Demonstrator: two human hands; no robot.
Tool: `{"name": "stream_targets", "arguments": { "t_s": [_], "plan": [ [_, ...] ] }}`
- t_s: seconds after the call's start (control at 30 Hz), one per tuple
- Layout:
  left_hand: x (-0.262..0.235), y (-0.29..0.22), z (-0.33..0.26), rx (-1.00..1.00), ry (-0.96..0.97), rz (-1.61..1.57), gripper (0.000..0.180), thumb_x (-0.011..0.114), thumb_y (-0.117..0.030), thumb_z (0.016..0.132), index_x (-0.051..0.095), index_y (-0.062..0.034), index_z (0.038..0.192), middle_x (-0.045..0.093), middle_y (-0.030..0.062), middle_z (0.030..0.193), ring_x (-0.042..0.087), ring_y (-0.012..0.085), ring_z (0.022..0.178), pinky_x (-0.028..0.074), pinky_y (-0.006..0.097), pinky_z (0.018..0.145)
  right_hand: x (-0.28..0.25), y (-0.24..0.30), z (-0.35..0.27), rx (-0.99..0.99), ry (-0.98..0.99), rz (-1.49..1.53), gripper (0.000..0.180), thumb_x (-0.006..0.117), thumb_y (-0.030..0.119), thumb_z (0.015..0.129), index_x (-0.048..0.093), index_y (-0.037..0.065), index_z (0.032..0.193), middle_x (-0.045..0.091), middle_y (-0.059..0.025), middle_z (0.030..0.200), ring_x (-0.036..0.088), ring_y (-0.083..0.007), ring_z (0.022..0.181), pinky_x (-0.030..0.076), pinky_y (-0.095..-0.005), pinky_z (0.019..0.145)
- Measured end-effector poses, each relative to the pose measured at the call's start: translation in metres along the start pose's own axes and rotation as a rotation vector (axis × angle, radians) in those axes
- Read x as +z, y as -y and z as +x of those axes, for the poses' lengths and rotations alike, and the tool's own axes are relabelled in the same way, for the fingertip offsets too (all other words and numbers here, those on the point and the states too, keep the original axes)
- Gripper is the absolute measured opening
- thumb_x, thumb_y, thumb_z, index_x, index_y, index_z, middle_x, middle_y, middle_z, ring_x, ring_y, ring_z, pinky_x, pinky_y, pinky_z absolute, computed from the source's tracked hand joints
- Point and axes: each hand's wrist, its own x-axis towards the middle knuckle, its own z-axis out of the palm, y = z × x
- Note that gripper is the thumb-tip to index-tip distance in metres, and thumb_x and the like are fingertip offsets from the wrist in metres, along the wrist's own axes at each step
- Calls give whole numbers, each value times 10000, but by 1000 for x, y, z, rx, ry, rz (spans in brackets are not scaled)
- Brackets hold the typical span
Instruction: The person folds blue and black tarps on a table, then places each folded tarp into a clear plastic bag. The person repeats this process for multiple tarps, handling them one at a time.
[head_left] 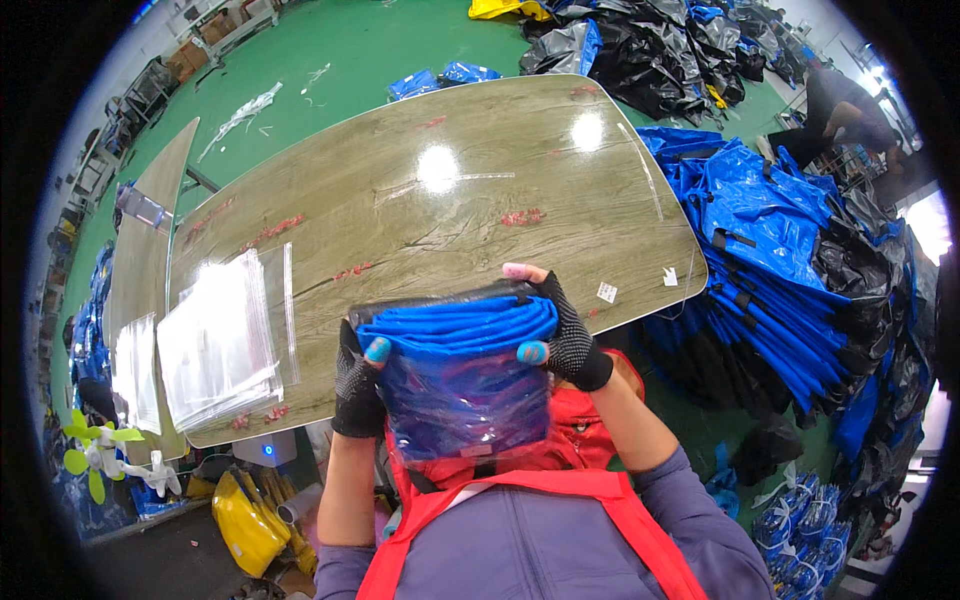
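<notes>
Both hands clamp one folded blue cloth bag in a clear plastic sleeve [455, 375], one hand on each side, so the floppy pack stays flat and does not slide out. Her left hand [357, 385] in a black fingerless glove squeezes the left edge, thumb on top. Her right hand [565, 340], gloved the same way, squeezes the right edge, fingers curled behind. The pack is up in the air near the chest, above a red apron [600, 500], just in front of the near edge of the long wooden table [450, 190]. One stack of clear plastic sleeves [220, 350] lies flat on the table's left side, close by. One big heap of blue bags [760, 250] sits to the right of the table.
</notes>
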Motion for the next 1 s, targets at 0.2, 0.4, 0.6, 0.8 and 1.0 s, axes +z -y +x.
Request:
{"name": "stream_targets", "arguments": {
  "t_s": [0.2,0.4,0.6,0.8,1.0],
  "plan": [
    [29,-6,-21,-118,-142,202,364,696,-93,799,592,-42,1145,646,76,1014,623,174,899,517,325,800,-2,34,-12,357,-113,-261,502,830,281,730,600,19,1092,652,-107,965,628,-188,898,499,-331,833],
    [43,5,-33,-92,118,254,576,781,-26,738,469,-51,1222,583,98,1172,567,156,1016,511,295,799,11,63,13,-3,610,-954,916,757,604,670,479,19,1318,624,-282,1015,616,-447,954,487,-428,887],
    [25,26,-53,-473,348,277,970,875,-268,642,360,-65,1438,501,99,1350,467,205,1245,410,368,1020,22,40,20,273,596,-988,820,659,665,723,531,20,1213,651,-275,972,643,-433,923,506,-450,811],
    [36,43,-37,15,205,438,658,804,-348,748,526,-37,1257,634,110,1140,598,219,1056,468,357,929,30,26,32,273,564,-1132,733,536,662,818,574,2,1133,649,-276,950,639,-441,899,507,-477,781],
    [11,51,-11,-87,-72,100,410,661,-148,901,495,-75,1269,607,15,1050,576,110,933,479,255,816,-14,38,31,155,394,-537,747,720,516,768,517,17,1285,565,-168,1284,541,-294,1206,428,-396,998]
  ]
}}
